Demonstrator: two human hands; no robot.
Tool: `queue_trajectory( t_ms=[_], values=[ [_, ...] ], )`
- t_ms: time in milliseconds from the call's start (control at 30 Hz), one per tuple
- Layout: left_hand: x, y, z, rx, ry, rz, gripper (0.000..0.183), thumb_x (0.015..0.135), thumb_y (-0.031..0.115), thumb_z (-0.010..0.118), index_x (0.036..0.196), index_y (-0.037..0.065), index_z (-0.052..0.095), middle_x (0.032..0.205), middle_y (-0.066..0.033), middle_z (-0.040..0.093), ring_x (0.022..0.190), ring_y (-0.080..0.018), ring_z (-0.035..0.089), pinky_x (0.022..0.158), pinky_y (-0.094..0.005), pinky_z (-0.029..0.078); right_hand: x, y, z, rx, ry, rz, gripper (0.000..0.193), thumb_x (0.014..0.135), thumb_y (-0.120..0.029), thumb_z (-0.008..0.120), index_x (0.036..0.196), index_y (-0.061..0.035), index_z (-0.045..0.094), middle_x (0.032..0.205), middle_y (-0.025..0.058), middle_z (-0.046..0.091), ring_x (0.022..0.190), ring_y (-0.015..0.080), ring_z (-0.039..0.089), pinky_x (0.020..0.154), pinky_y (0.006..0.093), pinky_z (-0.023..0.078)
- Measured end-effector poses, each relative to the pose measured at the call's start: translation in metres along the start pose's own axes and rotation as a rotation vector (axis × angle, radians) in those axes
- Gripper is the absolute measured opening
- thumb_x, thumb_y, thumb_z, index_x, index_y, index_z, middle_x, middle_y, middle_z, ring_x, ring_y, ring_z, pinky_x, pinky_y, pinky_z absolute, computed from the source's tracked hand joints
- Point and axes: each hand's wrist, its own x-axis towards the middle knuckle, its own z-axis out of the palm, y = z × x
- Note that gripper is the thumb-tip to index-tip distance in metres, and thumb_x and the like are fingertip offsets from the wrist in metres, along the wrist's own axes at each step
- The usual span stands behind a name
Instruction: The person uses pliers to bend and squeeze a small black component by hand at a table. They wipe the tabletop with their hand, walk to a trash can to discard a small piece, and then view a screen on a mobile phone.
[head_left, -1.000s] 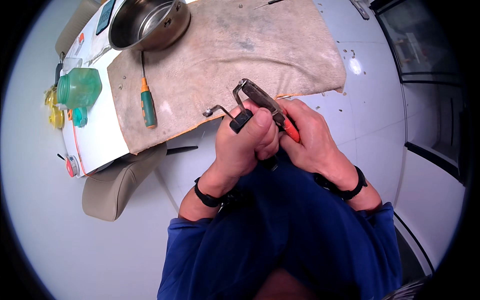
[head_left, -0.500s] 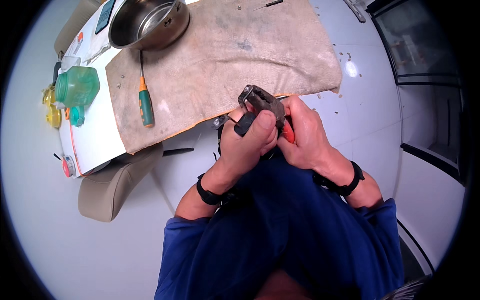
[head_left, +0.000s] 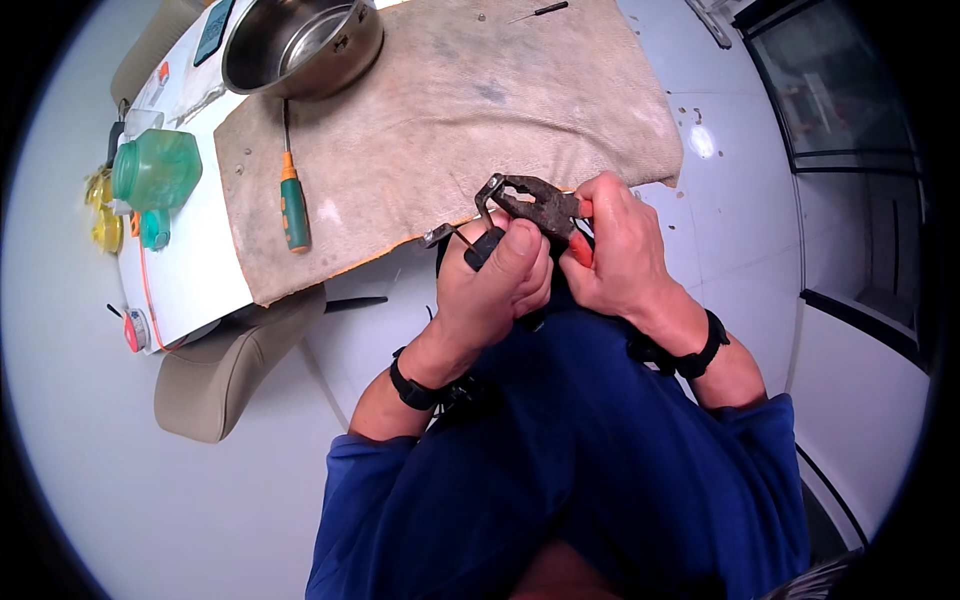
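My left hand point(head_left: 500, 283) is closed around a black piece with bent metal brackets point(head_left: 484, 248), the thumb lying along it. One bracket arm curves up toward the pliers; the other juts out to the left. My right hand point(head_left: 622, 250) grips dark, worn pliers point(head_left: 545, 208) by their red handles. The jaws point left and meet the tip of the upper bracket arm, with a gap showing between them farther back. Fingers hide much of the black piece. Both hands are above my lap, at the near edge of the table.
A brown cloth point(head_left: 430, 130) covers much of the table. On it are a steel pot point(head_left: 345, 65), a green-and-orange screwdriver point(head_left: 293, 205) and a thin black screwdriver point(head_left: 545, 11). A green jar point(head_left: 160, 170) stands left. A beige chair point(head_left: 225, 375) is below the table edge.
The pliers have turned flatter, and the gap between their jaws now shows. My right hand has shifted slightly right and up; the left still holds the black piece.
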Motion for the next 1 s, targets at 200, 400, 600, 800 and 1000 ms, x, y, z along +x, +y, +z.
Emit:
queue_trajectory(
  t_ms=[200, 400, 600, 800, 1000],
  values=[
    [-0.001, 0.002, -0.003, 0.063, 0.022, 0.009, 0.051, 0.106, 0.047, 0.053, 0.075, 0.008, 0.043, 0.056, -0.0016, 0.04, 0.043, -0.0121, 0.036, 0.044, -0.0296, 0.034, 0.001, -0.005, 0.002, 0.032, -0.004, 0.033, 0.036, 0.071, -0.002, 0.075, 0.098, -0.0014, 0.051, 0.087, 0.0165, 0.059, 0.075, 0.0398, 0.062, 0.063, 0.0468, 0.05],
    [-0.001, 0.003, 0.002, 0.222, 0.111, 0.104, 0.048, 0.103, 0.05, 0.058, 0.086, 0.006, 0.046, 0.062, -0.0041, 0.046, 0.05, -0.0148, 0.045, 0.05, -0.0307, 0.041, 0.002, -0.011, 0.007, 0.138, -0.02, 0.077, 0.035, 0.073, -0.002, 0.074, 0.097, -0.0011, 0.049, 0.083, 0.0183, 0.059, 0.072, 0.0418, 0.062, 0.062, 0.0475, 0.049],
    [-0.002, -0.003, -0.005, 0.422, 0.276, 0.247, 0.063, 0.094, 0.06, 0.067, 0.111, 0.001, 0.052, 0.083, -0.0014, 0.061, 0.065, -0.0049, 0.054, 0.056, -0.0219, 0.045, 0.002, -0.021, -0.001, 0.368, -0.239, 0.221, 0.032, 0.071, 0.004, 0.067, 0.096, -0.0013, 0.048, 0.082, 0.0178, 0.061, 0.071, 0.0386, 0.064, 0.063, 0.0436, 0.05],
    [-0.004, 0.007, -0.002, 0.449, 0.287, 0.265, 0.063, 0.092, 0.06, 0.069, 0.109, 0.001, 0.051, 0.081, -0.0018, 0.06, 0.063, -0.0049, 0.052, 0.055, -0.0223, 0.044, -0.001, -0.022, 0.006, 0.491, -0.287, 0.23, 0.036, 0.07, 0.005, 0.065, 0.101, -0.0013, 0.049, 0.078, 0.0155, 0.058, 0.068, 0.0348, 0.061, 0.064, 0.0405, 0.049],
    [-0.004, 0.022, -0.011, -0.192, -0.017, 0.101, 0.05, 0.099, 0.059, 0.058, 0.096, 0.011, 0.046, 0.068, -0.0021, 0.048, 0.051, -0.0123, 0.045, 0.049, -0.0268, 0.04, 0.003, -0.022, 0.001, 0.4, -0.282, 0.301, 0.038, 0.072, 0.001, 0.063, 0.107, -0.0004, 0.049, 0.077, 0.0146, 0.056, 0.069, 0.0349, 0.059, 0.065, 0.0415, 0.047]
  ],
)
